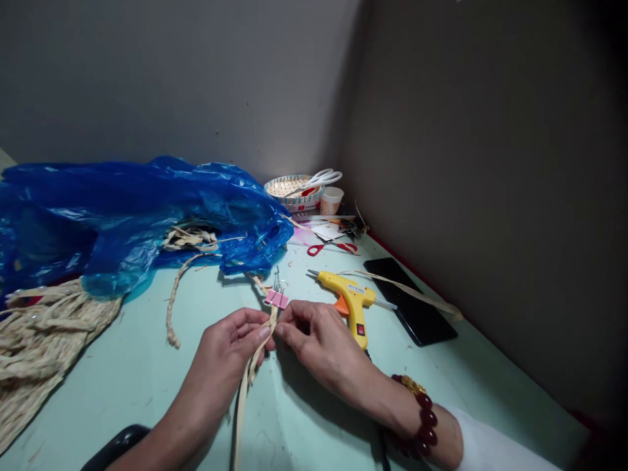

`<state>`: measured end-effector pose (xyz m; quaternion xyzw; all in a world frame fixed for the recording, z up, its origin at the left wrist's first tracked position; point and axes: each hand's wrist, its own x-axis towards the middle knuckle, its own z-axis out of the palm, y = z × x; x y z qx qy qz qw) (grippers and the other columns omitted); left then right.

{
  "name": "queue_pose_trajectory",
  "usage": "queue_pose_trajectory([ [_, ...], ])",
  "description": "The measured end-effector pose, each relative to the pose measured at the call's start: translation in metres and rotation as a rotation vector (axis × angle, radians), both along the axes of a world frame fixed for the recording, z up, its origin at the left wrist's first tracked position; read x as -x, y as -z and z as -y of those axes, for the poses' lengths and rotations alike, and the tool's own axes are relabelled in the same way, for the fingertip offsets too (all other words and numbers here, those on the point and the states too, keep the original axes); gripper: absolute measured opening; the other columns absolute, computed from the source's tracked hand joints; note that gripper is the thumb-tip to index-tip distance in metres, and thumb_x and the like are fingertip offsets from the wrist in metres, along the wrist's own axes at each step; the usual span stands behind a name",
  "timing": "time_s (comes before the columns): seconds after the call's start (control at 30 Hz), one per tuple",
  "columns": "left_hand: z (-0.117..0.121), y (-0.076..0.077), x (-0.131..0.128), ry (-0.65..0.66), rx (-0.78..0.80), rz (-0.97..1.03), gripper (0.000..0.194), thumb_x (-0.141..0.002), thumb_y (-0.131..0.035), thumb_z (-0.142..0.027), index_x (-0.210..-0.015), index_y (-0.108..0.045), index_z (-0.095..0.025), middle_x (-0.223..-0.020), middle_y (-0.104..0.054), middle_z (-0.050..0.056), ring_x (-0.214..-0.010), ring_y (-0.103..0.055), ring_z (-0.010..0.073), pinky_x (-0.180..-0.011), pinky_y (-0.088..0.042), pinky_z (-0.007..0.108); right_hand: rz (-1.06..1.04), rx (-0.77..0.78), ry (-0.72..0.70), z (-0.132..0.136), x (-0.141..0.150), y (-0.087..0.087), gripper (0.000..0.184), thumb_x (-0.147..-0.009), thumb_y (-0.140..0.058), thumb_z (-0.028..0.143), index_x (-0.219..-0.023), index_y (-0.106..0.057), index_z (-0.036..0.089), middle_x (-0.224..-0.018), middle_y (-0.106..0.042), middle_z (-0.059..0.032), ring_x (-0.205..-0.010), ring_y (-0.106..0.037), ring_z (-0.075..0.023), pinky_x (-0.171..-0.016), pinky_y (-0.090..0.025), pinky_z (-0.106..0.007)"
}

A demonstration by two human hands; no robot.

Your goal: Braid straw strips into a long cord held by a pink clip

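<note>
Several pale, flat plant-fibre strips (240,405) run up from the front of the table and come together in a short braid (273,317). At its far end a pink binder clip (277,299) grips the braid. My left hand (235,340) is closed, pinching the strips between thumb and fingers just below the clip. From the other side my right hand (314,330) is closed too, its thumb and index finger pressed together at the braid's edge. What lies between the right fingertips is mostly hidden.
A yellow glue gun (350,297) lies right of my hands, beside a black phone (412,301). Red-handled scissors (333,248), a basket (289,186) and a paper cup (331,200) are farther back. A blue plastic bag (137,209) and woven fibre piece (44,353) occupy the left.
</note>
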<state>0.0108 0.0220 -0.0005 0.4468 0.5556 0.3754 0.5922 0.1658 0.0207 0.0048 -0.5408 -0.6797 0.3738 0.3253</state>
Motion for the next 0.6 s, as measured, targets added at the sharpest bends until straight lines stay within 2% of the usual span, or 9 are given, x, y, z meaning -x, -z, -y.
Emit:
queue_pose_trajectory([
  [0.1, -0.001, 0.001, 0.002, 0.015, -0.004, 0.019, 0.031, -0.069, -0.074, -0.039, -0.083, -0.062, -0.015, -0.059, -0.062, -0.004, -0.052, -0.046, 0.0088, -0.049, -0.031, 0.019, -0.057, 0.025, -0.018, 0.001, 0.0, 0.002, 0.018, -0.088, -0.055, 0.02, -0.072, -0.063, 0.017, -0.063, -0.061, 0.0024, -0.06, -0.052, -0.0094, -0.055, -0.035, -0.02],
  [0.23, 0.002, 0.005, 0.005, 0.017, -0.005, 0.061, 0.028, -0.073, -0.072, -0.038, -0.086, -0.061, -0.016, -0.061, -0.063, -0.003, -0.055, -0.048, 0.0095, -0.052, -0.035, 0.02, -0.365, 0.292, -0.112, -0.002, 0.004, 0.01, 0.024, -0.093, -0.049, 0.03, -0.078, -0.061, 0.015, -0.072, -0.066, -0.0035, -0.058, -0.058, -0.012, -0.055, -0.045, -0.023],
  [0.33, 0.003, 0.006, 0.005, -0.008, -0.004, 0.048, 0.031, -0.072, -0.072, -0.038, -0.091, -0.06, -0.016, -0.063, -0.064, -0.003, -0.058, -0.052, 0.0118, -0.055, -0.038, 0.022, -0.526, 0.404, -0.125, -0.004, 0.007, 0.015, 0.02, -0.089, -0.055, 0.032, -0.079, -0.059, 0.015, -0.075, -0.065, -0.004, -0.051, -0.055, -0.0107, -0.047, -0.045, -0.022],
  [0.43, 0.003, 0.004, 0.003, 0.011, -0.036, 0.035, 0.031, -0.074, -0.069, -0.036, -0.094, -0.056, -0.017, -0.065, -0.066, -0.001, -0.063, -0.056, 0.0142, -0.058, -0.04, 0.024, -0.518, 0.366, -0.103, -0.005, 0.008, 0.015, 0.017, -0.086, -0.059, 0.028, -0.075, -0.057, 0.015, -0.071, -0.065, -0.0027, -0.047, -0.049, -0.0077, -0.045, -0.038, -0.019],
  [0.6, 0.003, -0.001, 0.001, 0.083, -0.103, -0.037, 0.024, -0.082, -0.059, -0.033, -0.101, -0.05, -0.02, -0.063, -0.068, -0.002, -0.059, -0.057, 0.015, -0.057, -0.04, 0.025, -0.398, 0.225, -0.11, -0.005, 0.005, 0.013, 0.017, -0.088, -0.055, 0.023, -0.073, -0.058, 0.016, -0.067, -0.065, -0.0019, -0.065, -0.06, -0.0121, -0.064, -0.043, -0.022],
])
